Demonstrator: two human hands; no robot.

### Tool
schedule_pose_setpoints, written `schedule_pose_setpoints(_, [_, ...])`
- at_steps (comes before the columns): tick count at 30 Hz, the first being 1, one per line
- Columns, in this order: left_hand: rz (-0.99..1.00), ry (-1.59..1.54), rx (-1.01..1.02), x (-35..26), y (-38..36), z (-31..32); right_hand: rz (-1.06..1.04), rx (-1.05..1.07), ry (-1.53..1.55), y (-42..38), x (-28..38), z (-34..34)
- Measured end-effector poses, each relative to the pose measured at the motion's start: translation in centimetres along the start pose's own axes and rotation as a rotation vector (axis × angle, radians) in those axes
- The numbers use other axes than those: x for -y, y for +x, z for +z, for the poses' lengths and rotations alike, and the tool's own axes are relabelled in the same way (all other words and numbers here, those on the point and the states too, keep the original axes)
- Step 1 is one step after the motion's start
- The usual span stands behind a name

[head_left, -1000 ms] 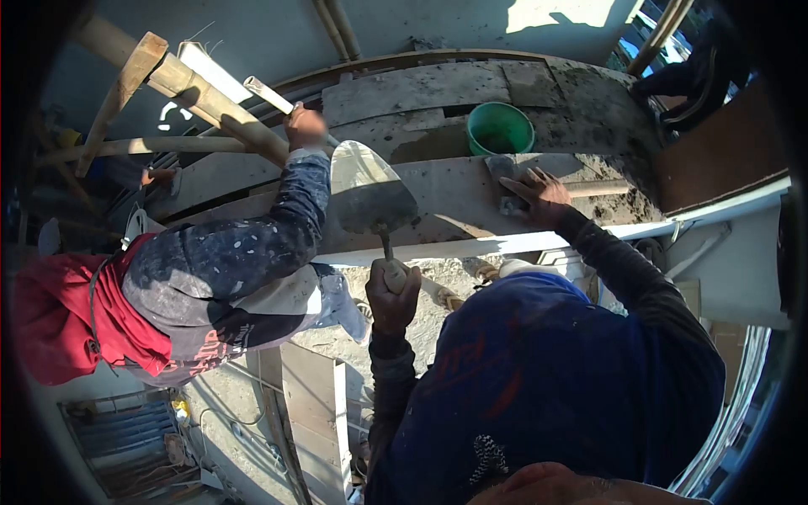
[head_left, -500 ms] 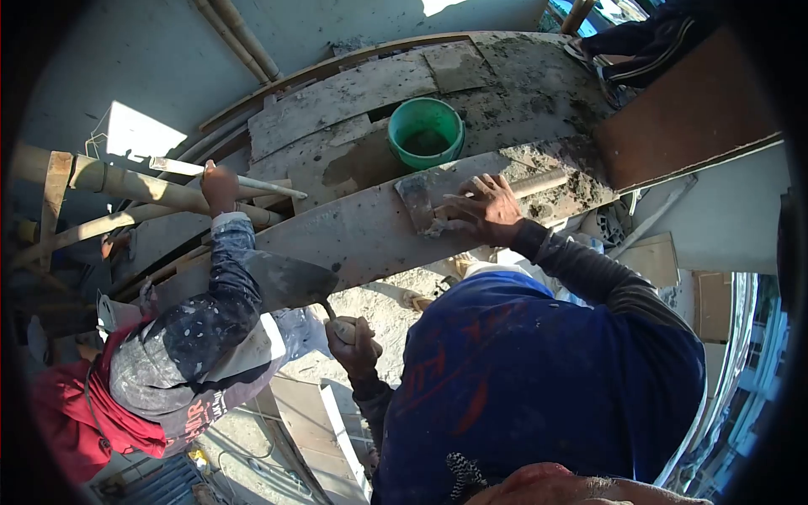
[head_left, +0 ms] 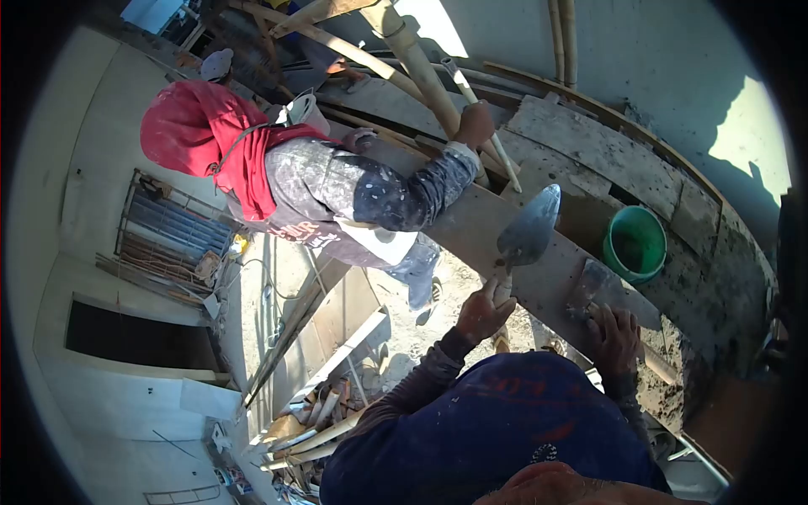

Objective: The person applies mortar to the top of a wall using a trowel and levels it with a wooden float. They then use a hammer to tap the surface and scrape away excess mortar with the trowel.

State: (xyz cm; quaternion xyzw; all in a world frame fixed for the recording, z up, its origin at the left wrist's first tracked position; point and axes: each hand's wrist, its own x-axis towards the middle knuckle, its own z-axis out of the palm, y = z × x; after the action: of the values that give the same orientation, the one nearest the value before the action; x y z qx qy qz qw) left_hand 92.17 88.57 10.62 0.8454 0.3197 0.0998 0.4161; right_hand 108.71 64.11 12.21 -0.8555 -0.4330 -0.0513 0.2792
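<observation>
My left hand (head_left: pixel 486 311) is closed round the handle of a pointed trowel (head_left: pixel 532 229). The trowel's metal blade points away from me over a long plank (head_left: pixel 471 220). Lower on that plank, my right hand (head_left: pixel 619 337) has its fingers curled over a flat-bladed tool (head_left: pixel 592 284). The tool's squarish grey plate shows past my fingertips, and a round wooden handle (head_left: pixel 659 364) sticks out on the other side. My palm hides the part between. Beyond the plank, close to both hands, stands a green bucket (head_left: pixel 635 244) with some dark material inside.
To the left, a co-worker in a red head covering (head_left: pixel 198 126) leans over the plank, one hand (head_left: pixel 475 124) on a pale pole (head_left: pixel 481 118). Bamboo poles (head_left: pixel 412 63) cross behind. Mortar-stained boards (head_left: pixel 564 139) line the wall. Planks (head_left: pixel 316 337) and debris lie on the floor.
The view has swung to the left, showing more of the room and co-worker. My left hand has turned the trowel from pointing left to pointing away. My right hand stays at the flat-bladed tool.
</observation>
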Motion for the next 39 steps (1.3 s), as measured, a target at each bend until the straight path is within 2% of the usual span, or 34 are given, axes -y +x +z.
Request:
schedule_pose_setpoints(9, [-0.081,0.183,0.003,0.0,-1.6,0.0,0.005,0.027,-0.103,-0.7,-0.1,0.1])
schedule_pose_setpoints(13, [-0.064,0.137,-0.046,-0.2,-2.2,0.6,-0.028,0.023,-0.115,-0.8,0.0,0.0])
schedule_pose_setpoints(24, [-0.083,0.01,0.045,0.5,-2.7,0.1,-0.051,0.035,-0.19,-0.9,0.3,0.1])
schedule_pose_setpoints(27, [-0.011,-0.028,-0.005,0.5,-2.8,0.4,-0.035,0.053,-0.195,-1.0,0.5,0.3])
schedule_pose_setpoints(29, [0.036,0.022,0.055,-0.1,-3.0,0.1,-0.028,0.065,-0.204,-1.1,0.6,0.3])
schedule_pose_setpoints(35, [0.166,0.153,0.05,1.8,-2.8,1.5,-0.042,0.031,-0.216,-1.3,0.5,0.5])
schedule_pose_setpoints(39, [0.146,0.162,0.103,1.1,-3.0,0.9,-0.028,0.046,-0.202,-1.2,1.0,0.1])
